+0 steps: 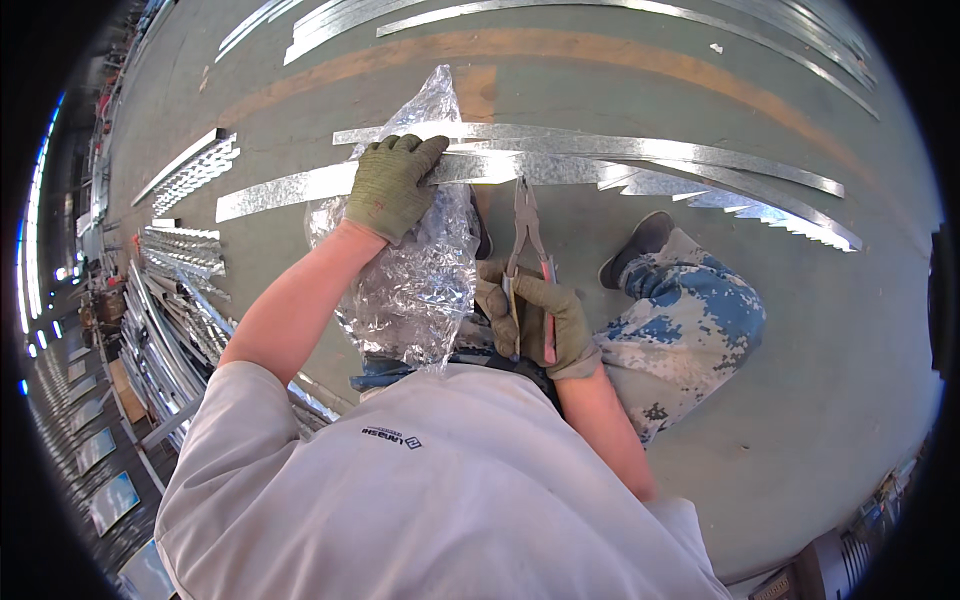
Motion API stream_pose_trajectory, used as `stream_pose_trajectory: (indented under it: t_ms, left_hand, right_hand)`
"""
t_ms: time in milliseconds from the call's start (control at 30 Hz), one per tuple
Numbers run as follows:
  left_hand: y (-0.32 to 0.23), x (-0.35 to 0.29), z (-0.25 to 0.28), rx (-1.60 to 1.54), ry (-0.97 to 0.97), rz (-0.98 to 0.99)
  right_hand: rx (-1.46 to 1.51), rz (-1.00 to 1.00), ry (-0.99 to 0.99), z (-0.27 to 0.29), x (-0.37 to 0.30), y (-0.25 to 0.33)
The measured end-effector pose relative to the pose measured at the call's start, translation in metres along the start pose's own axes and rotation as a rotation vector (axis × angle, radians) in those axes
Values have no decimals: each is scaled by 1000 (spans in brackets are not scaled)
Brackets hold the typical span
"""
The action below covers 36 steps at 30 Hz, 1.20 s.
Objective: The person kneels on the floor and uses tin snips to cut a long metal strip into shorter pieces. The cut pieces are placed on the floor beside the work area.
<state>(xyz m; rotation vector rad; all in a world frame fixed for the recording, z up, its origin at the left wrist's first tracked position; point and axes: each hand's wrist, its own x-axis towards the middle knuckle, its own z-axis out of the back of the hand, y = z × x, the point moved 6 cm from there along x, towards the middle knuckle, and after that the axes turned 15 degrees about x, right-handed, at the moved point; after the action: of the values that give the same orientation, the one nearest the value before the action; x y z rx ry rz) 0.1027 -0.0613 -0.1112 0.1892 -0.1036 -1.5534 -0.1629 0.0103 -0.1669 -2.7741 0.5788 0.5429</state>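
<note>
My left hand (393,187), in an olive work glove, is closed over a long shiny metal strip (282,193), its fingers on the upper edge. Clear crinkled plastic film (415,290) hangs around the strip beneath that hand and drapes toward my lap. In my right hand (560,320), also gloved, is a pair of pliers (527,228) with reddish handles. Their handles are spread, and the jaw tips reach the strip's lower edge; whether they grip it I cannot tell. A second metal strip (600,146) lies along the upper side of the first.
Metal pieces with a sawtooth edge (735,205) lie at the strips' right end. Stacked toothed metal pieces (195,172) and long metal profiles (180,310) are on the left. More long strips (560,8) lie on the green floor (640,90) at the far side, past a faded orange line (580,45).
</note>
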Motion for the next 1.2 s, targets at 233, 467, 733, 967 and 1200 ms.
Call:
stream_pose_trajectory:
  t_ms: [233,467,733,967,1200]
  left_hand:
    - [2,1,-6,-47,-30,33]
    - [-4,1,4,23,-82,1]
    - [-6,-4,10,153,102,-51]
    - [-8,-5,15,162,112,-70]
    - [-5,-9,12,107,55,-52]
  right_hand:
    - [160,-62,213,-3,0,-5]
    - [303,-120,377,-10,1,-12]
    - [-20,-36,108,10,2,-5]
    - [-404,10,-433,23,-4,-16]
    - [-1135,90,-631,-2,0,-6]
